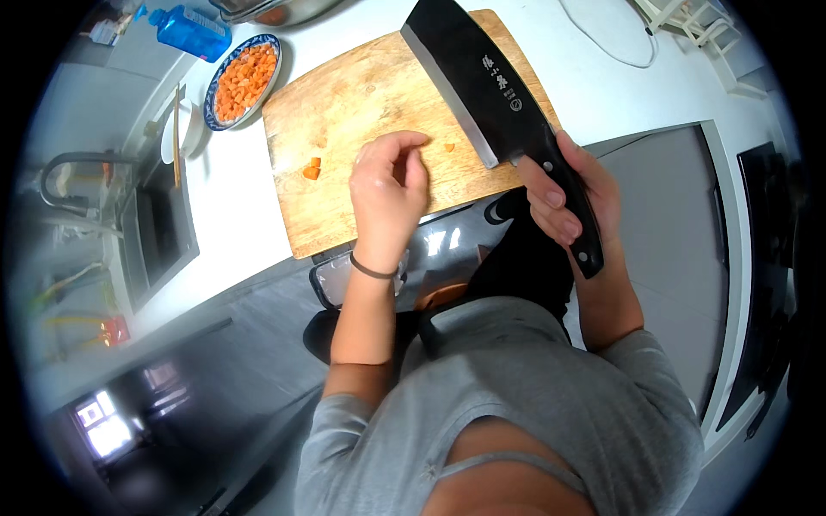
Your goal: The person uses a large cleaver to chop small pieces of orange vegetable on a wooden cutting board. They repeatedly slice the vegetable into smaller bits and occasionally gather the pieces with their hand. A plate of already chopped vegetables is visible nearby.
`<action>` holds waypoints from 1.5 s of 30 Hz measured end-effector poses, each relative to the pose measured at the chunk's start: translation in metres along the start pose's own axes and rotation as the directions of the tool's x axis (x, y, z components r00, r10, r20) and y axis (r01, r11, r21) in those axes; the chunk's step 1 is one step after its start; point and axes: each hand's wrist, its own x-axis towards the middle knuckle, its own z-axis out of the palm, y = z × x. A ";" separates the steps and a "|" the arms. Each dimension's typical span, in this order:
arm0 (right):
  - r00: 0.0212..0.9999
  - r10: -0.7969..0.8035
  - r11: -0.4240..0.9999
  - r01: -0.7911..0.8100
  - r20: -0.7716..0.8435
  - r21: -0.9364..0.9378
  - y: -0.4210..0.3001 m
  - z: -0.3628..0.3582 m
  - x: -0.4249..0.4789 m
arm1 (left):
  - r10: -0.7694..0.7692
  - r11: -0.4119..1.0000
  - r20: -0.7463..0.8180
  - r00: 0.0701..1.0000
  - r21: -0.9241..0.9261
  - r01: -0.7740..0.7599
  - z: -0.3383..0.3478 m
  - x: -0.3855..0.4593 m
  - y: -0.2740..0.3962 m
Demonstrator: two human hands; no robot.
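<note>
My right hand (pixel 581 193) grips the black riveted handle of a cleaver (pixel 481 77). Its wide blade, dark with a bright edge and some writing, is raised over the right side of a wooden cutting board (pixel 361 97). My left hand (pixel 390 171) hovers at the board's near part, fingers curled and thumb apart, with nothing visible in it; its palm is hidden. Left of that hand lie a couple of carrot pieces (pixel 312 171). One small carrot bit (pixel 449 148) sits between my left hand and the blade.
Diced carrots fill a blue-rimmed plate (pixel 210 109) left of the board. Nearby stand a white bowl (pixel 187 129) with chopsticks (pixel 176 138) across it, a blue pump bottle (pixel 190 32) and a metal bowl (pixel 284 11). A sink (pixel 161 219) with a faucet (pixel 71 157) is far left.
</note>
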 end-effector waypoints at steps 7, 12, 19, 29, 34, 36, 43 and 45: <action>0.998 -0.059 0.997 0.059 0.004 0.041 -0.003 -0.003 -0.005 | 0.135 0.982 0.077 0.988 0.121 -0.143 0.010 0.018 0.023; 0.999 -0.046 0.993 0.044 0.021 0.108 -0.011 -0.003 -0.010 | 0.192 0.966 0.156 0.969 0.146 -0.215 0.016 0.034 0.019; 0.973 -0.069 0.958 0.003 0.221 0.285 -0.022 -0.016 -0.007 | 0.262 0.935 0.211 0.942 0.188 -0.302 0.047 0.094 -0.010; 0.972 -0.160 0.453 -0.083 0.173 0.887 -0.016 -0.026 0.006 | -0.379 0.217 0.507 0.774 -0.765 0.607 0.044 0.111 0.018; 0.979 -0.114 0.564 -0.078 0.170 0.822 -0.010 -0.026 0.007 | 0.244 -0.513 0.740 0.626 -0.449 0.731 0.038 0.111 0.007; 0.983 -0.103 0.607 -0.061 0.154 0.792 -0.010 -0.027 0.005 | 0.072 -0.475 0.786 0.615 -0.515 0.714 0.037 0.109 0.012; 0.987 -0.121 0.690 0.008 0.105 0.723 -0.012 -0.029 -0.002 | -0.129 -0.469 0.808 0.575 -0.561 0.682 0.031 0.099 0.029; 0.986 -0.129 0.706 0.020 0.101 0.707 -0.012 -0.031 -0.003 | -0.117 -0.471 0.807 0.579 -0.558 0.683 0.034 0.099 0.020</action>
